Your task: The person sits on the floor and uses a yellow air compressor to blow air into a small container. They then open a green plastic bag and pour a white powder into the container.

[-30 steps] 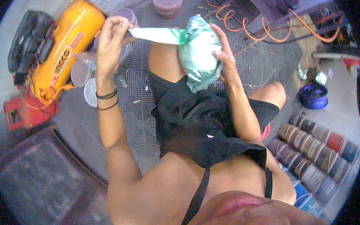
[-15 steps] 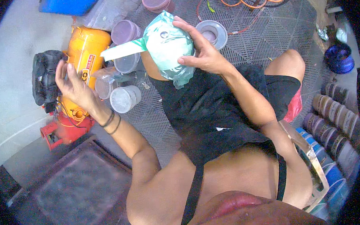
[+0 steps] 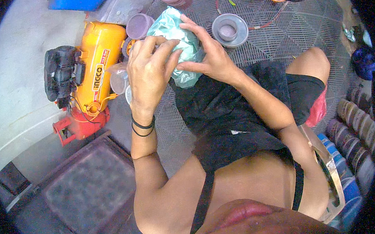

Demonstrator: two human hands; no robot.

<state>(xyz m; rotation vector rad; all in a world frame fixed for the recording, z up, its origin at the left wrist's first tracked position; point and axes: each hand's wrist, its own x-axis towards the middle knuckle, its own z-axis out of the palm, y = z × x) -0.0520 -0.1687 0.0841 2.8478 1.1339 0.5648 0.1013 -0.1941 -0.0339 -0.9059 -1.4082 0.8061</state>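
Bundle (image 3: 187, 48), pale green and shiny, sits up past the shorts (image 3: 238, 96), between the two hands. From the head view I get a good look down on it. The right hand (image 3: 214, 55) grips it from its side, thumb low on the near face, fingers spread toward the top end. The left hand (image 3: 148, 65) lies over the other side with bent fingers, set against the plastic or just above it; I can't tell which, nor whether those fingers pinch anything.

I'd judge the covering mostly done: plastic goes round every part I can see. What's left looks to be the ends, crumpled and loose top and bottom. How the side under the left hand is closed, I can't see.

Room is tighter on the left, where a lidded tub (image 3: 139, 25) stands close by the bundle and a yellow tank (image 3: 101, 40) fills the space beyond. On the right, a round dish (image 3: 240, 30) sits near the right hand, with ribbed mat (image 3: 285, 33) stretching past it toward the right knee (image 3: 311, 64).
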